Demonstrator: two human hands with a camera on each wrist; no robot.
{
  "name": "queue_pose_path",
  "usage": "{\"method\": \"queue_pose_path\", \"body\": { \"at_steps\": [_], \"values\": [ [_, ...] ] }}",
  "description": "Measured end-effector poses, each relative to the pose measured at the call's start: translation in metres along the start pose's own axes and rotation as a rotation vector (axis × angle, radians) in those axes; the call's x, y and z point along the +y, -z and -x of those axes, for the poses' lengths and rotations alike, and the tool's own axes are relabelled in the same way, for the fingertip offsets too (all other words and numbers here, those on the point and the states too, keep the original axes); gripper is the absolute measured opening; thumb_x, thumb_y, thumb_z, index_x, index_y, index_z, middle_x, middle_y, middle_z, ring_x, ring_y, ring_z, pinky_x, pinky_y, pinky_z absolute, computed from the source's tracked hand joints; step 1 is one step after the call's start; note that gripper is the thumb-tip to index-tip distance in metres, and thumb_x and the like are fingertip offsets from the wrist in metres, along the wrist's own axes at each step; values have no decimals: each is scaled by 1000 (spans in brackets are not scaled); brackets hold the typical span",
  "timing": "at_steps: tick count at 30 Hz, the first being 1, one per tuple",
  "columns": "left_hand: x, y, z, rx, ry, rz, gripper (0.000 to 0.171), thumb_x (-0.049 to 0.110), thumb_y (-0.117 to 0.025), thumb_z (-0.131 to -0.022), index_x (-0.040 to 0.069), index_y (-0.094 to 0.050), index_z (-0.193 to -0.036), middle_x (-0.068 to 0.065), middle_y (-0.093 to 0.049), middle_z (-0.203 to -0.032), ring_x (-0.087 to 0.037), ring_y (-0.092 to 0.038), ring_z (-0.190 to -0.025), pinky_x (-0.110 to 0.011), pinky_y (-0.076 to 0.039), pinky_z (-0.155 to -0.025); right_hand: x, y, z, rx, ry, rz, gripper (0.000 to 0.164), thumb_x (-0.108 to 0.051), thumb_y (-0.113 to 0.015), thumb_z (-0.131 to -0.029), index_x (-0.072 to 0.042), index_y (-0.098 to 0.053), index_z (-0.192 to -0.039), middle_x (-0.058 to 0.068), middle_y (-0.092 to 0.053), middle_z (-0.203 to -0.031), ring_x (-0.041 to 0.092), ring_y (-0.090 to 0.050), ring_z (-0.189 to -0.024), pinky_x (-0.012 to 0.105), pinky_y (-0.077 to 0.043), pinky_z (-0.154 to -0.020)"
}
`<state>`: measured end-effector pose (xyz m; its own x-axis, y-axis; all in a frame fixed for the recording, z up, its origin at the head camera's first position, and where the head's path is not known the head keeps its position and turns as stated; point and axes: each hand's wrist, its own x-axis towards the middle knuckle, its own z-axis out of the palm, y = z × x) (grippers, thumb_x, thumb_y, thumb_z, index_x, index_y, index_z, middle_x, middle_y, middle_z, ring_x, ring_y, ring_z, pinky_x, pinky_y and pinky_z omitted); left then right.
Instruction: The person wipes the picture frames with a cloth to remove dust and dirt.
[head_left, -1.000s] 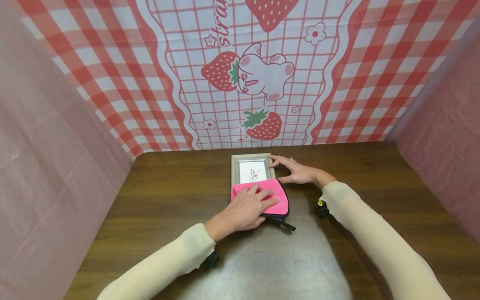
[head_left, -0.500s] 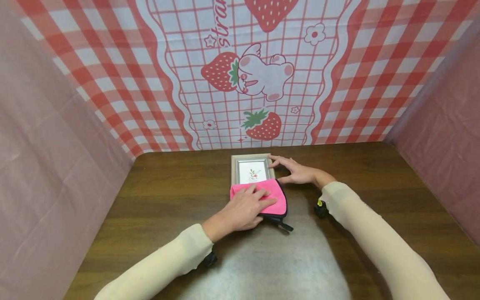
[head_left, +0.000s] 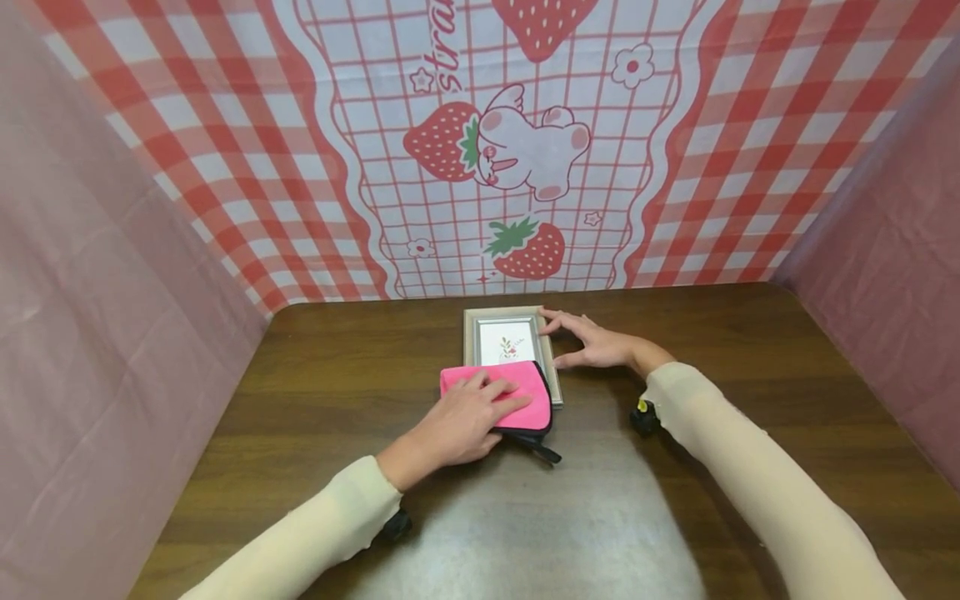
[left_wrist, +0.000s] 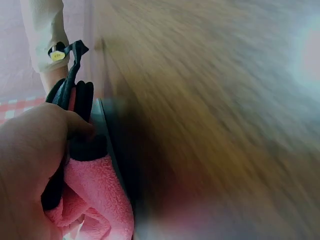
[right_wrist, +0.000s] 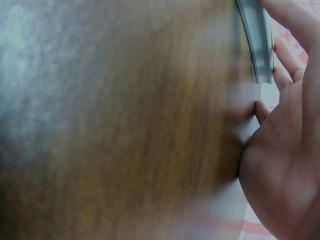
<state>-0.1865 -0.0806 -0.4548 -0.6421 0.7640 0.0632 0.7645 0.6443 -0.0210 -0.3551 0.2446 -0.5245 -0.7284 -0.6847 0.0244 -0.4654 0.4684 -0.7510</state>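
Note:
A picture frame [head_left: 472, 340] with a pale border and a silver inner edge lies flat on the table, a small plant print inside. Across its near part lies a folded pink cleaning cloth [head_left: 531, 387] with black edging and a black loop. My left hand [head_left: 457, 421] grips the cloth, fingers over its top; in the left wrist view the thumb bends round the folded cloth [left_wrist: 95, 185]. At the frame's right edge my right hand [head_left: 592, 343] touches with spread fingers. The right wrist view shows those fingers beside the frame's side [right_wrist: 257, 40].
The brown wooden table [head_left: 337, 358] carries the frame near its back edge. Behind it hangs a red-and-white strawberry-print cloth [head_left: 525, 167]. Pink drapes stand left [head_left: 97, 250] and right [head_left: 892, 233].
My left hand has slid the pink cloth to the left across the frame, uncovering the frame's near right corner. The right hand stays at the frame's right edge.

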Motion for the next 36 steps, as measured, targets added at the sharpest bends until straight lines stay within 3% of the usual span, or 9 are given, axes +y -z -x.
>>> {"method": "queue_pose_path", "body": {
  "at_steps": [9, 19, 29, 35, 36],
  "values": [
    [-14, 1, 23, 36, 19, -12, 71, 31, -91, -95, 28, -63, -161, -2, -68, -158, -30, -63, -131, -44, -65, -100, -22, 0, 7, 2, 13, 46, 55, -44, -83, -101, -25, -62, -149, 17, -25, -189, 51, -14, -176, 86, 10, -133],
    [-23, -2, 41, 92, 33, 3, 71, 21, -93, -92, 24, -65, -158, -5, -69, -157, -34, -63, -130, -47, -65, -101, -32, 0, 8, 12, -26, 74, 56, -36, -85, -101, -20, -61, -149, 16, -24, -189, 46, -15, -177, 82, 8, -136],
    [-22, -7, 32, 99, 8, 32, 68, 22, -93, -92, 21, -68, -155, -8, -71, -152, -35, -61, -129, -47, -64, -100, -39, 0, 11, 6, -13, 64, 57, -42, -83, -101, -19, -62, -149, 21, -24, -188, 54, -13, -175, 86, 8, -133],
    [-35, -54, 11, 174, -81, 45, 76, 28, -94, -89, 27, -64, -159, -4, -69, -153, -33, -58, -128, -47, -61, -102, -49, 2, 13, -9, -19, 42, 60, -39, -83, -101, -14, -62, -150, 22, -22, -188, 54, -11, -174, 85, 10, -133],
    [-32, -52, 9, 170, -84, 35, 75, 29, -93, -90, 27, -64, -159, -4, -69, -153, -32, -59, -128, -46, -61, -103, -48, 1, 13, -5, -22, 48, 58, -38, -83, -101, -15, -62, -150, 21, -23, -188, 53, -12, -175, 85, 9, -134]
  ]
}}
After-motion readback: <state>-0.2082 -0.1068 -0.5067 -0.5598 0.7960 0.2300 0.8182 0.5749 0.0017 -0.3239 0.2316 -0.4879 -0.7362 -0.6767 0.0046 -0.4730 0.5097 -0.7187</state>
